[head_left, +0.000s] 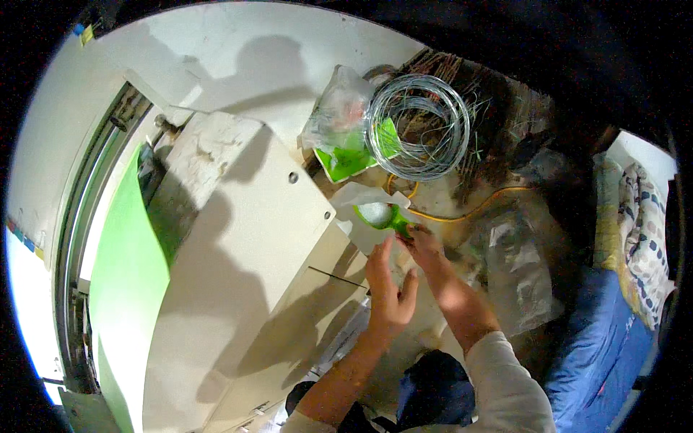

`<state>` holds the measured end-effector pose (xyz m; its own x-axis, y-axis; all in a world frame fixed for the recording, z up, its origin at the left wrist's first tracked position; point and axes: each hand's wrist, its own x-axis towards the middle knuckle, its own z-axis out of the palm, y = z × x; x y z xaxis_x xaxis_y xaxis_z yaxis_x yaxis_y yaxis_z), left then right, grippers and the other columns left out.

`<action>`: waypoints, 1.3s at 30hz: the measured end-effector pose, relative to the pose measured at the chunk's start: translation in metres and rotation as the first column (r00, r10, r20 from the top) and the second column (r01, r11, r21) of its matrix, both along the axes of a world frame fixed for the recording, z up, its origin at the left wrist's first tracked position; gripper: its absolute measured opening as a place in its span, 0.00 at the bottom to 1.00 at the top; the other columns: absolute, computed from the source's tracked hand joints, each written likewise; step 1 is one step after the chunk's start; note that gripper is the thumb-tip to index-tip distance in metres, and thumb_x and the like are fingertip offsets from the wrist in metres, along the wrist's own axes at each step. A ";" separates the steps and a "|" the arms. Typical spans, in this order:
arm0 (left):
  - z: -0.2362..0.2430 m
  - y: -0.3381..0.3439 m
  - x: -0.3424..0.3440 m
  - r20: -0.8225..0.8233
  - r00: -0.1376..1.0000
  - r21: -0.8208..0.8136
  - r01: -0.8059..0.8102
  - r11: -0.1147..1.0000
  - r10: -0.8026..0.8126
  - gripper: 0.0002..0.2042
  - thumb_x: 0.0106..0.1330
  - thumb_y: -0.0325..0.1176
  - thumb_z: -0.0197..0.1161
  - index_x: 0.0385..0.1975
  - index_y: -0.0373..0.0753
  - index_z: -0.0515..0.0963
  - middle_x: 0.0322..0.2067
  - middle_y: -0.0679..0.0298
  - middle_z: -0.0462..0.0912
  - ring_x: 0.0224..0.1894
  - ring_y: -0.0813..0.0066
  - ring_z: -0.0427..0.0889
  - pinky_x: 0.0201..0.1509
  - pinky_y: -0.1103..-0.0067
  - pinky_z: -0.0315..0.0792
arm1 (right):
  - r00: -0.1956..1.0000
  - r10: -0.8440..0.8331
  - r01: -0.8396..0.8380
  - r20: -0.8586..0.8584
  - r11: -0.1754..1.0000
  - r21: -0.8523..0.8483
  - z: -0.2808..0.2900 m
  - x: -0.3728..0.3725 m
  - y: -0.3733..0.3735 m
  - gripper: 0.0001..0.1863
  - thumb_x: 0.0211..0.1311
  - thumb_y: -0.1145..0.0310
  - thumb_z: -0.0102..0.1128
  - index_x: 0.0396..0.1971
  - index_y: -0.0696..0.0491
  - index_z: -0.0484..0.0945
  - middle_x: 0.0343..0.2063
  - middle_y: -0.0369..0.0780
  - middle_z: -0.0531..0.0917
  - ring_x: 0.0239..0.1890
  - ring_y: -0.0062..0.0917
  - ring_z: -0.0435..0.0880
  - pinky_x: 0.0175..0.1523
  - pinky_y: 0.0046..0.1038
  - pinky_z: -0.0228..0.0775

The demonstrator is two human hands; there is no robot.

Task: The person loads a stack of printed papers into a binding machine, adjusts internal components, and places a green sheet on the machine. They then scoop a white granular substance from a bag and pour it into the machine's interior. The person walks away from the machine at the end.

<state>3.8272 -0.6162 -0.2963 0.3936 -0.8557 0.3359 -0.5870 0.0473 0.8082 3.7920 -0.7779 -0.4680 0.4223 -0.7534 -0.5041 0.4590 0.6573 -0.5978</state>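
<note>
A green scoop (399, 222) holds white granular material (375, 213) in front of me, over a pale translucent plastic piece (345, 199). My right hand (423, 241) has its fingers wrapped round the scoop's handle end. My left hand (390, 289) is just below and left of the scoop, thumb and fingers apart and curved, with nothing visible held; its fingertips are close to the handle, and I cannot tell whether they touch it.
Wire coil (449, 126), plastic bag (328, 126) and green tray (339, 162) lie beyond dark rods (476, 86) and yellow cord (469, 211). A cream board (216, 274) and green sheet (123, 289) are left; clear plastic (520, 267), blue bedding (595, 339) and spotted cloth (642, 238) are right.
</note>
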 end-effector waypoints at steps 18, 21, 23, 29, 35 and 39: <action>0.193 0.230 0.034 0.488 0.826 -0.741 0.221 0.634 0.283 0.08 0.57 0.38 0.66 0.34 0.48 0.79 0.34 0.68 0.80 0.43 0.70 0.76 0.53 0.66 0.67 | 0.909 -0.171 0.022 -0.380 0.930 -0.366 0.232 -0.184 0.026 0.23 0.62 0.55 0.53 0.53 0.53 0.71 0.45 0.42 0.77 0.48 0.32 0.75 0.51 0.34 0.67; 0.183 0.272 0.025 0.331 0.852 -0.768 -0.007 0.641 0.406 0.07 0.52 0.33 0.69 0.31 0.50 0.80 0.34 0.74 0.79 0.45 0.70 0.74 0.55 0.68 0.66 | 0.855 -0.339 0.112 -0.391 0.859 -0.499 0.280 -0.181 0.025 0.28 0.62 0.49 0.51 0.55 0.53 0.69 0.46 0.43 0.75 0.51 0.32 0.72 0.59 0.35 0.58; 0.211 0.265 0.054 0.450 0.822 -0.765 0.154 0.625 0.348 0.07 0.58 0.39 0.65 0.34 0.48 0.80 0.35 0.70 0.81 0.44 0.70 0.77 0.53 0.68 0.69 | 0.874 -0.396 0.172 -0.281 0.794 -0.583 0.301 -0.177 0.026 0.28 0.63 0.50 0.50 0.57 0.53 0.67 0.46 0.43 0.74 0.50 0.28 0.71 0.60 0.33 0.57; 0.214 0.276 0.046 0.276 0.934 -0.761 0.068 0.646 0.227 0.08 0.63 0.34 0.55 0.31 0.42 0.81 0.37 0.64 0.81 0.45 0.66 0.79 0.52 0.65 0.72 | 0.916 -0.352 0.067 -0.194 0.608 -0.791 0.419 -0.198 0.013 0.19 0.69 0.74 0.42 0.59 0.57 0.64 0.54 0.51 0.69 0.47 0.28 0.71 0.56 0.27 0.67; 0.253 0.311 0.065 0.110 0.991 -0.615 0.129 0.778 -0.077 0.13 0.66 0.32 0.46 0.33 0.35 0.80 0.40 0.56 0.80 0.46 0.61 0.78 0.52 0.67 0.74 | 0.955 0.287 -0.250 -0.080 0.626 -0.739 0.491 -0.135 0.025 0.22 0.68 0.74 0.44 0.62 0.55 0.62 0.44 0.43 0.72 0.41 0.23 0.70 0.44 0.20 0.72; 0.282 0.337 0.052 0.011 0.990 -0.672 0.109 0.733 -0.138 0.14 0.67 0.29 0.43 0.37 0.31 0.78 0.43 0.52 0.79 0.46 0.57 0.79 0.53 0.67 0.74 | 0.952 0.125 -0.296 -0.281 0.620 -0.727 0.537 -0.027 0.116 0.21 0.70 0.67 0.43 0.59 0.59 0.63 0.45 0.47 0.76 0.30 0.25 0.78 0.26 0.27 0.73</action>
